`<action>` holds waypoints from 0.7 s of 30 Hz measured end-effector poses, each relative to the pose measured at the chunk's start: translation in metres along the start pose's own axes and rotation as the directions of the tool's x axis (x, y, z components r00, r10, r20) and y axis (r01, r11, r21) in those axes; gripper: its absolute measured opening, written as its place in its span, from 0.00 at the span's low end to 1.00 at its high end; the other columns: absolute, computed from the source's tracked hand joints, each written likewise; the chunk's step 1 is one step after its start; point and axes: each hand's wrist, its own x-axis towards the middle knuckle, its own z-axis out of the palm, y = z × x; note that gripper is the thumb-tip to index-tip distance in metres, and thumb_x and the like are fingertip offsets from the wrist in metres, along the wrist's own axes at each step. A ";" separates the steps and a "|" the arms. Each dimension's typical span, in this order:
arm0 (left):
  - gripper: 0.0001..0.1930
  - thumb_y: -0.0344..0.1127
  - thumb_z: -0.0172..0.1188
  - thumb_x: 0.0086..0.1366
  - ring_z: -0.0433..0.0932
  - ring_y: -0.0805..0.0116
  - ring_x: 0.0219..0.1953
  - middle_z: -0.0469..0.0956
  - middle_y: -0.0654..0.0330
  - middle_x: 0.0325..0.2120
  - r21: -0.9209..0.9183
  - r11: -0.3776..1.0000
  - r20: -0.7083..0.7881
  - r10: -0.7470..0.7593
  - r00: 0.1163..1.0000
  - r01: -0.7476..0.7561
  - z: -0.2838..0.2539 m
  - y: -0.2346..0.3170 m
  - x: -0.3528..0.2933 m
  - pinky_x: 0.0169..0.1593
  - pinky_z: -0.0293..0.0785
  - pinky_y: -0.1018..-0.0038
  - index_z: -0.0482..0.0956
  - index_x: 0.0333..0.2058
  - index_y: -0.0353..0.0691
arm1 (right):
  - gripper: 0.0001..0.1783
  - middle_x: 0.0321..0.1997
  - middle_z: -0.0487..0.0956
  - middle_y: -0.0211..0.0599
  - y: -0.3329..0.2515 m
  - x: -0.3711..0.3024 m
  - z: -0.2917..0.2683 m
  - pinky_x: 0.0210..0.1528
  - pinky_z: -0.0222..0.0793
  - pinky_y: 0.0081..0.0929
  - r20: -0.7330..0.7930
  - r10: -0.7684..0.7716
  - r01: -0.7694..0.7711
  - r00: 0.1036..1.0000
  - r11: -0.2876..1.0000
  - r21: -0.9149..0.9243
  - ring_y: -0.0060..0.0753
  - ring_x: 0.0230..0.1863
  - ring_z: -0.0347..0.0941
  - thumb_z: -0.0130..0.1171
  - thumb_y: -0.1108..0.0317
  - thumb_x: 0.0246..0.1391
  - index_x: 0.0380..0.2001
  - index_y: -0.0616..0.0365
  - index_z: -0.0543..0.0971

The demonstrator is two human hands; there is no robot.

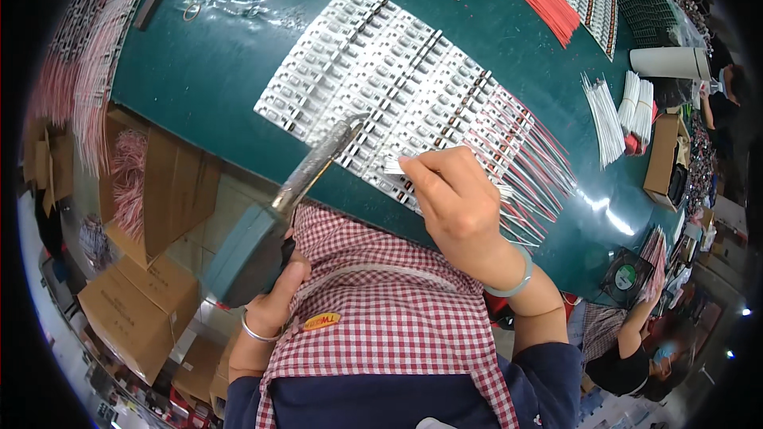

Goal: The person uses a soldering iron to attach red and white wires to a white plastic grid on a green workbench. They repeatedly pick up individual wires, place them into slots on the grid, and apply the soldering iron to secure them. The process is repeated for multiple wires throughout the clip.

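Note:
My left hand [288, 280] is wrapped around the handle of a grey-green soldering gun [248, 258]. Its metal barrel slants up to a bent tip over a panel of small white circuit boards [350, 52], and a thin tube runs along the barrel. I cannot tell whether the tip touches the panel. Above the panel's near edge, the fingers of my right hand [462, 205] pinch several white wires [393, 165], whose ends stick out to the left. Red and white wires [548, 163] fan out from the panel's right side, partly behind my right hand.
Red wires [542, 1] lie by another panel at the far right, with white wire bundles [604, 119] nearer. Panels with pinkish wires [99, 71] hang over the left table edge. Cardboard boxes [143, 314] stand below left. A co-worker's arm [634, 326] reaches in at right.

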 end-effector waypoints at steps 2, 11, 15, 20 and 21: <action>0.24 0.25 0.66 0.61 0.78 0.70 0.30 0.76 0.52 0.52 0.176 0.984 -0.010 0.030 0.999 -0.028 -0.014 -0.019 -0.011 0.36 0.76 0.73 0.73 0.57 0.29 | 0.19 0.32 0.78 0.38 -0.003 -0.008 0.011 0.26 0.70 0.29 -0.008 0.004 -0.004 1.000 1.000 -0.011 0.37 0.30 0.74 0.63 0.82 0.36 0.38 0.66 0.83; 0.16 0.27 0.70 0.62 0.82 0.67 0.38 0.84 0.56 0.42 0.559 0.812 0.083 0.144 0.986 -0.166 -0.021 -0.022 -0.035 0.43 0.78 0.71 0.81 0.49 0.31 | 0.17 0.34 0.79 0.38 -0.022 -0.018 0.024 0.34 0.71 0.33 0.009 0.018 -0.017 1.000 0.995 -0.102 0.38 0.33 0.74 0.65 0.82 0.43 0.40 0.64 0.84; 0.13 0.29 0.71 0.57 0.84 0.59 0.33 0.83 0.52 0.33 0.606 0.790 0.034 0.092 0.995 -0.094 -0.019 -0.023 -0.034 0.39 0.79 0.70 0.83 0.40 0.30 | 0.16 0.35 0.79 0.37 -0.025 -0.021 0.028 0.34 0.69 0.32 0.022 -0.017 0.021 1.000 0.983 -0.183 0.37 0.34 0.75 0.64 0.80 0.43 0.40 0.64 0.84; 0.11 0.28 0.71 0.56 0.84 0.59 0.33 0.83 0.51 0.33 0.614 0.782 0.030 0.110 0.993 -0.105 -0.019 -0.026 -0.036 0.40 0.80 0.70 0.84 0.38 0.30 | 0.17 0.35 0.79 0.38 -0.025 -0.023 0.032 0.34 0.69 0.32 0.004 -0.027 0.028 1.000 0.980 -0.195 0.38 0.34 0.75 0.63 0.80 0.42 0.40 0.64 0.84; 0.12 0.28 0.71 0.56 0.84 0.59 0.33 0.83 0.51 0.33 0.618 0.778 0.036 0.112 0.993 -0.111 -0.021 -0.028 -0.037 0.40 0.80 0.70 0.84 0.38 0.30 | 0.17 0.35 0.79 0.38 -0.025 -0.023 0.032 0.34 0.69 0.33 0.006 -0.024 0.025 1.000 0.980 -0.196 0.38 0.34 0.75 0.63 0.80 0.42 0.40 0.64 0.83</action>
